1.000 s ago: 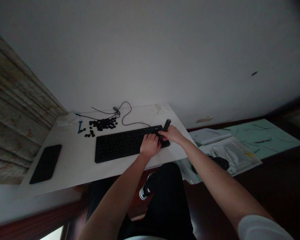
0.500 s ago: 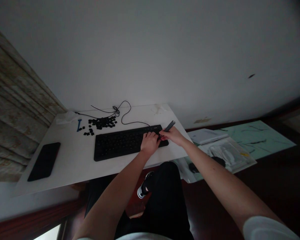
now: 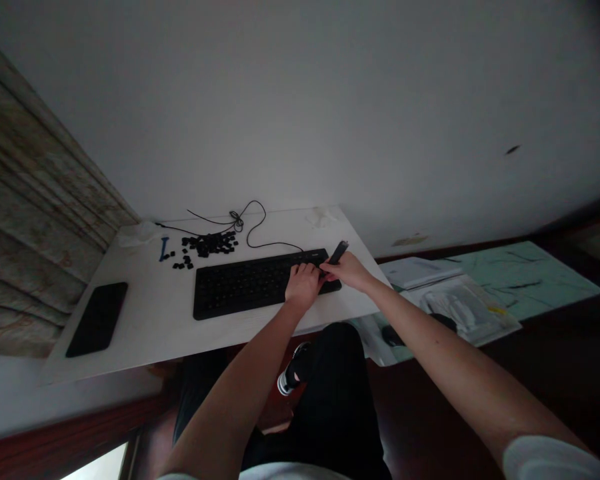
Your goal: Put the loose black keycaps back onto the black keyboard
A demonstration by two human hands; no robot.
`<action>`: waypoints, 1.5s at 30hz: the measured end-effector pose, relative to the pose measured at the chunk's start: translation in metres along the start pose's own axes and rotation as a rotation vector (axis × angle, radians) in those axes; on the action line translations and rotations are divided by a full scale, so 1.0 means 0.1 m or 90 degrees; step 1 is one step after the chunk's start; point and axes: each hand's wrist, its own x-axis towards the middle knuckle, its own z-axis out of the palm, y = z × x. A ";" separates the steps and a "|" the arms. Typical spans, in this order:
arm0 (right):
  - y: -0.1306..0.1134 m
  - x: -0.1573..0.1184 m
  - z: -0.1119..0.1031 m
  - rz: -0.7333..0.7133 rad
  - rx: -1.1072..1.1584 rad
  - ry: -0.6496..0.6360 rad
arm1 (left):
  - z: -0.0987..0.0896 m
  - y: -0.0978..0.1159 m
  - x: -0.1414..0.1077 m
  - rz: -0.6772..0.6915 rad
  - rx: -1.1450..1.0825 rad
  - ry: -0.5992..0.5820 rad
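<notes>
Far left of the fingers, a draped patterned curtain (image 3: 30, 200) hangs beside the white table (image 3: 145, 333), and a black smartphone (image 3: 97, 319) lies flat near the table's front edge. Closer to the fingers, a small blue object (image 3: 163, 249) sits just beside a heap of small black keycaps (image 3: 209, 245), with a looped black cable (image 3: 237, 222) running behind them toward the keyboard. Directly below the fingers is the black keyboard (image 3: 245, 287), its right end under the left hand (image 3: 303, 287), whose fingers are spread and curled onto the keys, holding nothing. Just right of those fingers, the right hand (image 3: 345, 270) pinches narrow around a slim dark tool (image 3: 339, 253), tilted up near the keyboard's top right corner; its lower end is hidden, so contact with the keyboard cannot be told. Well right of the fingers, a clear plastic packet (image 3: 460, 307) lies below the table. Risks: the hands nearly touch, so a slip of the tool could jab the left fingers. Hard pushing could skid the keyboard on the smooth top. A tug on the cable could scatter the keycaps, and small parts flicked past the nearby right edge could drop out of reach.
</notes>
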 end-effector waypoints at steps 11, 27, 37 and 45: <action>-0.05 -0.03 0.06 -0.045 -0.113 0.015 | 0.05 -0.02 -0.02 0.031 0.011 0.010; -0.07 -0.08 0.09 -0.083 -0.221 0.068 | 0.14 -0.01 -0.01 0.060 0.042 0.009; -0.13 -0.10 0.09 -0.094 -0.348 0.068 | 0.16 0.02 -0.02 0.064 0.099 0.025; -0.14 -0.13 0.10 -0.101 -0.348 0.097 | 0.15 0.00 -0.01 0.057 0.054 0.018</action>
